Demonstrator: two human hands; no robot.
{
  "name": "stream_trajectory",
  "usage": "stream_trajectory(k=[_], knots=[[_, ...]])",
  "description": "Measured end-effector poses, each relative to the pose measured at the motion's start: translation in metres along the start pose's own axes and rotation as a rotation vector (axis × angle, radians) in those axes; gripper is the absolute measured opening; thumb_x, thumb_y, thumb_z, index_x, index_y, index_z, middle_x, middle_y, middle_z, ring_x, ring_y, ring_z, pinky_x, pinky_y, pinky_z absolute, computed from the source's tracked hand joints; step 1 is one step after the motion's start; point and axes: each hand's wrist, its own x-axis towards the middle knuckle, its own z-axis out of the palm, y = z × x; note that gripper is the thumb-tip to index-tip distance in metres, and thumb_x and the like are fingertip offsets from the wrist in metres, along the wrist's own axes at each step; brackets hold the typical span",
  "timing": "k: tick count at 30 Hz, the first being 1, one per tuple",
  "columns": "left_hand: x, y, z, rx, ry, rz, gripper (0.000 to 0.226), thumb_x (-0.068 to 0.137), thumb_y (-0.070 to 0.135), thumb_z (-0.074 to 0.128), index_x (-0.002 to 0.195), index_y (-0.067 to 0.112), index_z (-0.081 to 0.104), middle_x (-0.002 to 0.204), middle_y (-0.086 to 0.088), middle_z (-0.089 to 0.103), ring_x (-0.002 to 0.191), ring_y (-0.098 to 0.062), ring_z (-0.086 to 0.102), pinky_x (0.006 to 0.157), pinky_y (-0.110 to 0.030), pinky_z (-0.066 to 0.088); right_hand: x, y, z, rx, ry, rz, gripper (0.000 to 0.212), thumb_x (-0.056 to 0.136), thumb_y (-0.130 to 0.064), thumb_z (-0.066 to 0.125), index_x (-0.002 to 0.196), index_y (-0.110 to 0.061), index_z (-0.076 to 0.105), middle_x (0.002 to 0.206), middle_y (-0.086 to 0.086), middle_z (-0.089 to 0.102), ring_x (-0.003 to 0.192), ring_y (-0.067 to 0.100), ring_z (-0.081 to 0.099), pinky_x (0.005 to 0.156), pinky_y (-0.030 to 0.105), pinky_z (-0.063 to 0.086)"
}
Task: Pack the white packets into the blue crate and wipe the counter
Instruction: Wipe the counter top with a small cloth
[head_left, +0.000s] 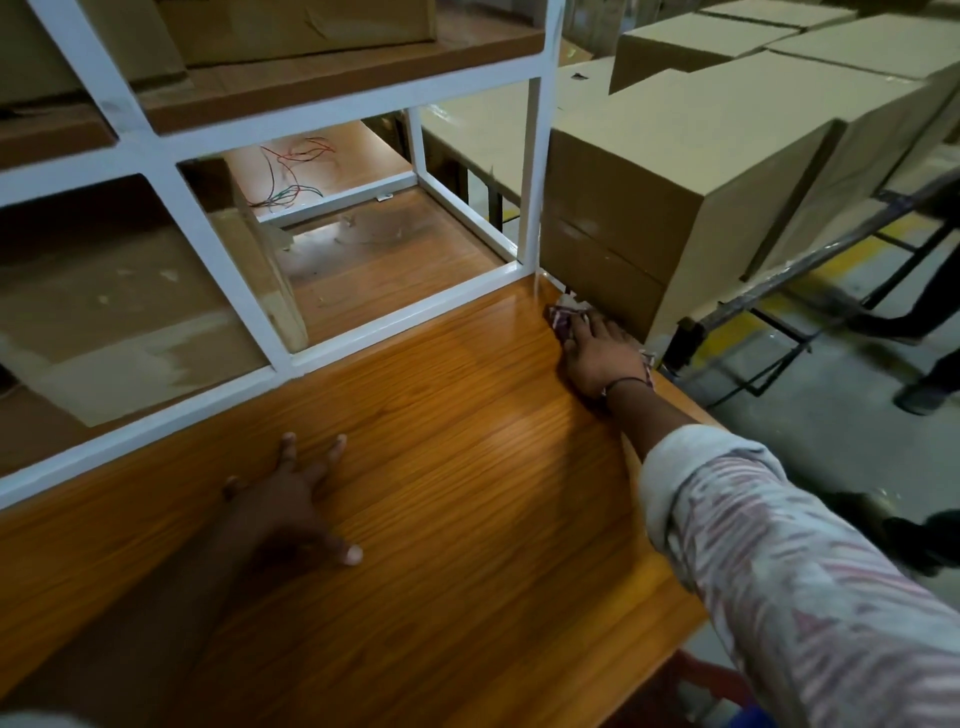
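My right hand (600, 353) presses a patterned cloth (561, 318) flat onto the far right corner of the wooden counter (467, 467), close against a cardboard box. Most of the cloth is hidden under the palm. My left hand (291, 499) rests flat on the counter nearer to me, fingers spread, holding nothing. No white packets and no blue crate are in view, apart from a small blue patch at the bottom right edge that I cannot identify.
A white metal shelf frame (218, 249) stands along the counter's back, with cardboard boxes and loose wires (291, 171) inside. Large cardboard boxes (701, 171) are stacked beyond the right edge. A person's legs (924, 384) stand on the floor at right.
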Motion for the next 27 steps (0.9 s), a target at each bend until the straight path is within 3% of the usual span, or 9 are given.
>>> stream_trajectory(k=[5,9,14,17,20,24,27], knots=[[-0.009,0.005,0.004,-0.038,0.042,-0.008,0.160,0.029,0.083,0.078,0.146,0.055,-0.026,0.160,-0.013,-0.034,0.150,-0.047,-0.011,0.115,-0.074,0.004,-0.053,0.017,0.007,-0.032,0.016,-0.035,0.056,0.105,-0.043,0.026,0.156,-0.021,0.025,0.165,0.009,0.021,0.151,0.030,0.017,0.124,0.046,0.011],[-0.008,0.022,0.004,-0.068,0.029,-0.010,0.173,0.016,0.085,0.080,0.150,0.050,-0.023,0.162,-0.015,-0.029,0.150,-0.047,-0.012,0.115,-0.074,0.012,-0.114,0.007,0.014,-0.029,0.006,-0.047,0.057,0.105,-0.045,0.025,0.157,-0.022,0.023,0.166,0.008,0.019,0.151,0.032,0.016,0.124,0.046,0.011],[-0.025,0.109,0.022,0.070,0.065,0.112,0.151,0.044,0.089,0.072,0.151,0.048,-0.025,0.160,-0.020,-0.030,0.147,-0.055,-0.012,0.111,-0.078,0.008,-0.209,-0.036,0.024,-0.023,-0.019,-0.292,0.058,0.105,-0.045,0.027,0.158,-0.022,0.024,0.166,0.005,0.021,0.152,0.030,0.017,0.124,0.044,0.013],[-0.025,0.154,0.040,0.088,0.040,0.174,0.158,0.022,0.095,0.066,0.146,0.057,-0.023,0.157,-0.015,-0.039,0.143,-0.063,-0.010,0.108,-0.081,0.012,-0.241,-0.016,0.025,-0.019,-0.027,-0.364,0.057,0.106,-0.048,0.027,0.158,-0.025,0.026,0.165,0.003,0.023,0.152,0.026,0.019,0.123,0.043,0.015],[-0.020,0.168,0.048,0.091,0.059,0.168,0.156,0.031,0.090,0.074,0.149,0.054,-0.022,0.157,-0.014,-0.040,0.143,-0.064,-0.009,0.108,-0.080,0.014,-0.226,0.037,0.014,-0.020,0.007,-0.167,0.057,0.105,-0.049,0.025,0.158,-0.027,0.024,0.166,0.002,0.020,0.152,0.027,0.018,0.124,0.042,0.012],[-0.015,0.165,0.050,0.103,0.079,0.161,0.157,0.028,0.091,0.073,0.148,0.055,-0.022,0.158,-0.013,-0.039,0.144,-0.062,-0.009,0.108,-0.080,0.015,-0.200,0.091,-0.002,-0.018,0.069,0.159,0.058,0.104,-0.047,0.028,0.157,-0.024,0.025,0.166,0.006,0.020,0.152,0.027,0.017,0.124,0.043,0.011],[-0.013,0.168,0.047,0.115,0.064,0.153,0.159,0.026,0.092,0.073,0.147,0.054,-0.025,0.157,-0.015,-0.039,0.143,-0.062,-0.011,0.107,-0.081,0.016,-0.205,0.077,0.002,-0.039,0.086,0.172,0.059,0.103,-0.047,0.027,0.157,-0.023,0.024,0.165,0.008,0.020,0.151,0.029,0.017,0.124,0.044,0.011]])
